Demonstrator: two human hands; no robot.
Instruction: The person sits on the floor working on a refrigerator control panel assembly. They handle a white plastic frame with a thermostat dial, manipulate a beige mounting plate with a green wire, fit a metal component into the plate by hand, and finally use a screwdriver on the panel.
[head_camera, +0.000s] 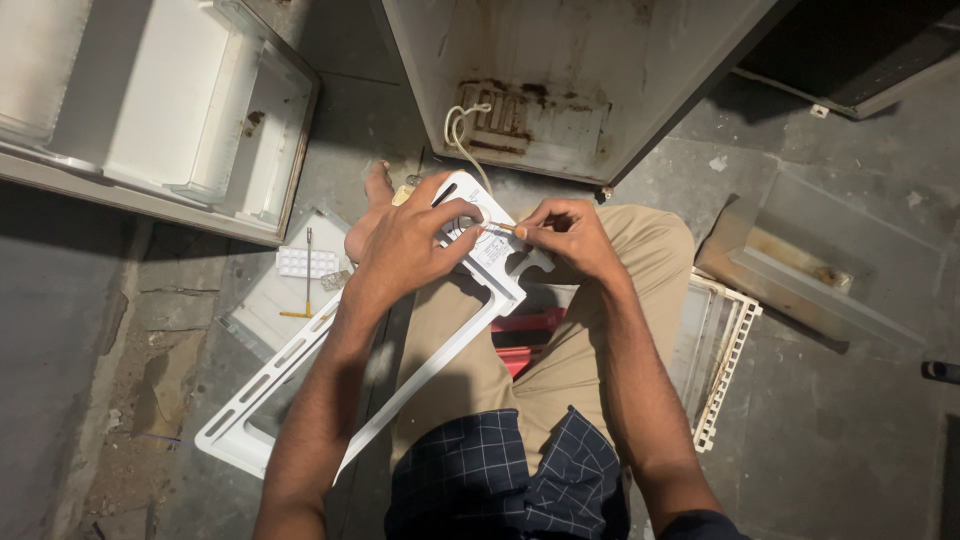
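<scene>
A long white plastic fridge panel (300, 370) with slots lies slanted across my lap, its upper end carrying a round dial housing. My left hand (405, 245) grips that upper end from above, thumb near the dial. My right hand (570, 235) pinches a thin screwdriver (503, 229) with an orange handle, its tip pointed at the panel's control part (492, 252). I sit on a red stool (525, 335), wearing tan trousers.
An open white fridge cabinet (560, 90) with a rusty bottom and a loose white cable (462, 135) stands ahead. A fridge door (170, 110) lies at left. A white ice tray (305, 262), a T-shaped tool (307, 290), a wire shelf (725, 360) and a metal tray (810, 265) lie on the concrete floor.
</scene>
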